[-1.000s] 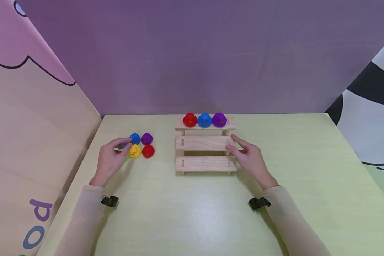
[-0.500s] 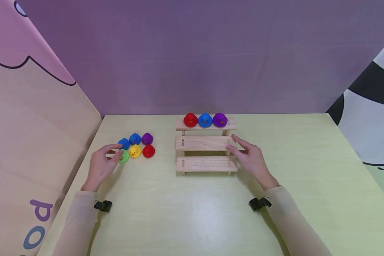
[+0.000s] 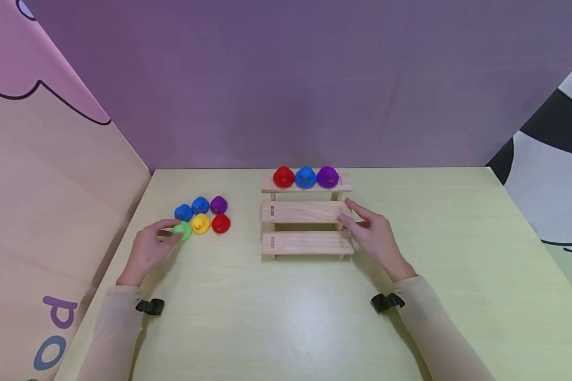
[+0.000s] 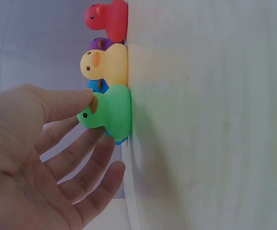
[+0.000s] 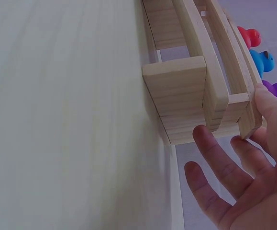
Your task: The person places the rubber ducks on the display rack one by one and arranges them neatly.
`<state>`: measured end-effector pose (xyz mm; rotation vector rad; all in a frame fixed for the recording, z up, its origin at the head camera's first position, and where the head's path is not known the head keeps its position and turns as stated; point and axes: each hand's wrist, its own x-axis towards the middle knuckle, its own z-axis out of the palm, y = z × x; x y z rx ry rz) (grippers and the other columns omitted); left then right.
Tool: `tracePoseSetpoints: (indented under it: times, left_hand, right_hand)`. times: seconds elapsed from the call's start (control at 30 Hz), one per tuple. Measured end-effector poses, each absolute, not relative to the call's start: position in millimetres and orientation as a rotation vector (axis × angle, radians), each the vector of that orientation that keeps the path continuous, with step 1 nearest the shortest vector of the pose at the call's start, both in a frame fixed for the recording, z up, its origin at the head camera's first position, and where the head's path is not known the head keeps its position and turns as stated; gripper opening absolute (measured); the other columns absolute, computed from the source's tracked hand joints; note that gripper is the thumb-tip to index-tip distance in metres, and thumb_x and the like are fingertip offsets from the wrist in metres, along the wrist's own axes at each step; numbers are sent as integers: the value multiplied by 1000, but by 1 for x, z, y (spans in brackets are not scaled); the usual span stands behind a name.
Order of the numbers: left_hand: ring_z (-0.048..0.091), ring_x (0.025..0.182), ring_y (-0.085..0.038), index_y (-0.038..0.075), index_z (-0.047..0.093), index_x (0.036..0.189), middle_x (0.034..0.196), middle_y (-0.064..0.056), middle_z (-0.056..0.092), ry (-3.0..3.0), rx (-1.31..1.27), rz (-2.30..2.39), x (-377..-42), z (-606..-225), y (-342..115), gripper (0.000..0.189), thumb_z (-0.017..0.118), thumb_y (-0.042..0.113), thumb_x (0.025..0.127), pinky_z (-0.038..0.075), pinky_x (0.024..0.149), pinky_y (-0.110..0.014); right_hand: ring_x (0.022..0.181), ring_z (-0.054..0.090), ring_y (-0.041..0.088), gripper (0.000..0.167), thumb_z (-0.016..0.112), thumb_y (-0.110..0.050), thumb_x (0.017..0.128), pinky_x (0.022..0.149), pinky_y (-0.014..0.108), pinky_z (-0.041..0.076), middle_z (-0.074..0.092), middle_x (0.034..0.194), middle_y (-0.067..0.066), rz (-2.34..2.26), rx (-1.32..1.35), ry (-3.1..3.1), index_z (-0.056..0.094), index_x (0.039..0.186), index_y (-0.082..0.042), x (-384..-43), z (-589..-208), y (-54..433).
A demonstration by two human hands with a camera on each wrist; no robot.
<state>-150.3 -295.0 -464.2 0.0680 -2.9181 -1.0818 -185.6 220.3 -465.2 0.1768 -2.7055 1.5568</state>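
At the left of the table my left hand (image 3: 149, 247) has thumb and fingers around the head of a green rubber duck (image 4: 115, 112), which sits on the tabletop. Close by it stand a yellow duck (image 3: 200, 224), a red duck (image 3: 221, 223), a purple duck (image 3: 218, 205) and two blue ducks, the nearer blue duck (image 3: 183, 212) right behind the green one. My right hand (image 3: 374, 238) grips the right end of the middle step of a three-tier wooden stand (image 3: 307, 244), thumb on top and fingers at its end, as the right wrist view shows.
On the stand's top step sit a red duck (image 3: 283, 177), a blue duck (image 3: 306, 178) and a purple duck (image 3: 328, 177) in a row. A purple wall panel (image 3: 305, 84) rises behind the table (image 3: 267, 317), with printed panels at both sides.
My left hand has drawn back left and toward me, from over the blue and green ducks to the green duck, uncovering the nearer blue duck. The right hand keeps its hold on the stand.
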Motion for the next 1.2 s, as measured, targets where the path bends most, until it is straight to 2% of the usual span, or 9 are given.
tracePoseSetpoints:
  times: [0.2,0.33,0.53,0.7,0.97,1.2]
  left_hand:
    - [72,111,-46,2,67,140,134,-28,70,-2896,44,-1087,-150,-465,-295,39,70,18,104,63,77,-37]
    - [73,110,-46,3,68,139,132,-28,71,-2884,52,-1092,-149,-465,-297,38,69,19,104,62,76,-36]
    - [74,107,-44,3,70,137,129,-27,72,-2843,48,-1066,-146,-459,-298,37,70,19,104,59,77,-32]
    - [75,103,-42,2,71,135,128,-25,74,-2789,5,-1052,-147,-450,-298,36,71,17,103,55,77,-20]
    - [76,102,-41,3,72,134,126,-24,74,-2761,-16,-1070,-146,-440,-292,36,73,19,102,50,75,-10]
    - [75,103,-39,6,73,135,126,-21,75,-2751,-45,-1083,-149,-431,-278,36,74,20,102,50,76,-9]
  right_hand:
    - [99,79,33,63,70,-47,103,46,26,39,66,145,22,1560,170,-2709,55,157,-18,-186,-464,220]
    - [101,79,35,62,70,-47,103,45,26,38,70,138,22,1567,171,-2706,55,157,-19,-186,-465,220]
    - [106,78,39,63,70,-48,103,45,25,38,69,141,23,1589,165,-2712,55,157,-21,-186,-466,221]
    - [102,79,36,63,70,-48,102,45,25,38,70,140,22,1581,162,-2706,56,156,-21,-187,-467,221]
    - [110,77,41,64,69,-49,103,49,25,45,49,163,21,1557,169,-2738,54,158,-19,-186,-469,219]
    - [108,77,40,64,70,-50,102,47,25,40,56,157,21,1571,158,-2728,54,158,-21,-185,-466,221]
